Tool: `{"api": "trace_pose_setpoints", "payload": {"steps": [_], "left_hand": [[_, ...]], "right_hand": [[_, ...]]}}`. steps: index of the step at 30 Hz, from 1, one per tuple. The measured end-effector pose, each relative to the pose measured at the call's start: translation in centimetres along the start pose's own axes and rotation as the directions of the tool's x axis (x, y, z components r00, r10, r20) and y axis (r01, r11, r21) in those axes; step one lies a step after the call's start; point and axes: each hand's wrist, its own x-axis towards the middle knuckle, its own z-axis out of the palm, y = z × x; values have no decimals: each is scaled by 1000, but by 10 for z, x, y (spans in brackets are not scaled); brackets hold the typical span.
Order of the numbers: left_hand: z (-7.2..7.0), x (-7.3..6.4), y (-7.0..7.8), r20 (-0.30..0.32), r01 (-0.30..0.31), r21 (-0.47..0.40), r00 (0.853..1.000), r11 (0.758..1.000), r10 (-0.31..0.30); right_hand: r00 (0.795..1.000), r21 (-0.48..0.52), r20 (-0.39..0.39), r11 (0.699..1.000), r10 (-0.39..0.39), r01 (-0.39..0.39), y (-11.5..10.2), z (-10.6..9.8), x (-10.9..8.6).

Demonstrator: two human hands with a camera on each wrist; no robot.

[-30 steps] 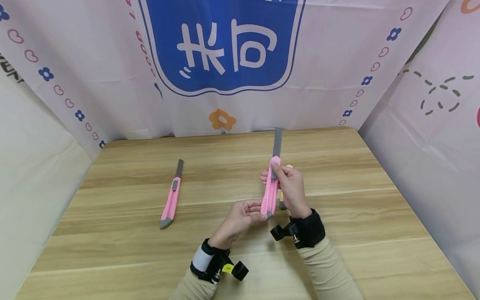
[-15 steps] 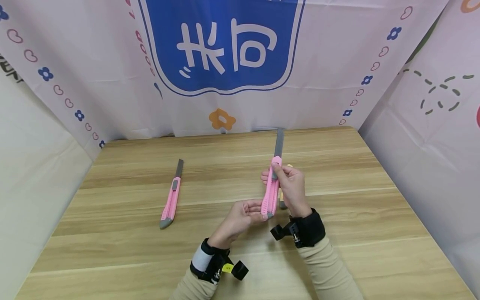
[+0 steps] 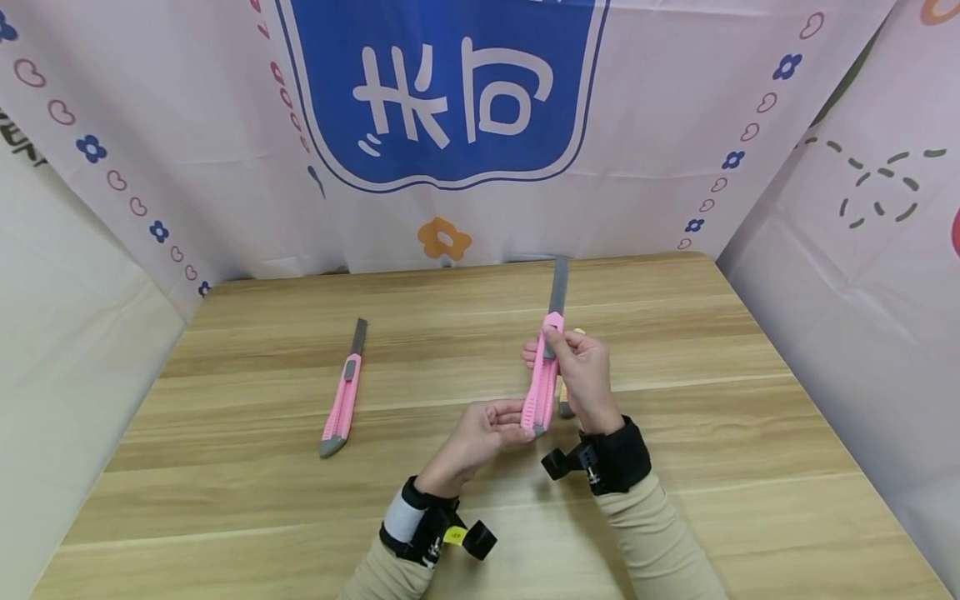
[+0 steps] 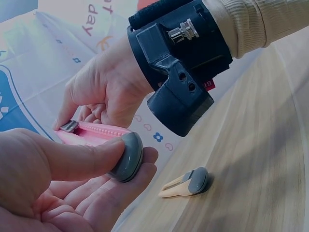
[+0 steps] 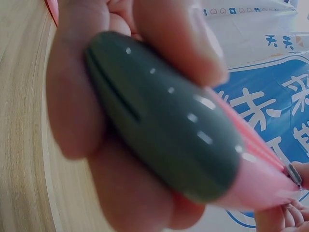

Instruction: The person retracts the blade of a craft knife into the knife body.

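Right hand (image 3: pixel 586 377) pinches the pink cutter (image 3: pixel 540 387) near its slider (image 4: pixel 70 127), above the wooden table (image 3: pixel 225 500); left hand (image 3: pixel 480 437) grips the cutter's grey end (image 4: pixel 128 158). A yellow cutter (image 4: pixel 187 183) lies below, a second pink cutter (image 3: pixel 343 400) well to the left.

Utility knife (image 3: pixel 538 396), one: pink casing, ribbed along one side; grey end cap (image 4: pixel 130 157); grey blade (image 3: pixel 558 285) extended; held above counter (image 3: pixel 247 500), blade pointing toward far edge.

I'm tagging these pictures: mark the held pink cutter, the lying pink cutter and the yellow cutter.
Held pink cutter (image 3: pixel 540 387), head view, on its handle.
Lying pink cutter (image 3: pixel 344 400), head view, on its handle.
Yellow cutter (image 4: pixel 181 190), left wrist view, on its handle.
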Motion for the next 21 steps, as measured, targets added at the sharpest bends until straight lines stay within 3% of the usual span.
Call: {"api": "trace_pose_setpoints", "payload": {"steps": [21], "left_hand": [[-2,-1,1,14,8,7,1000,1000,-8]], "right_hand": [[1000,14,17,1000,23,-23,-1,-2,0]]}}
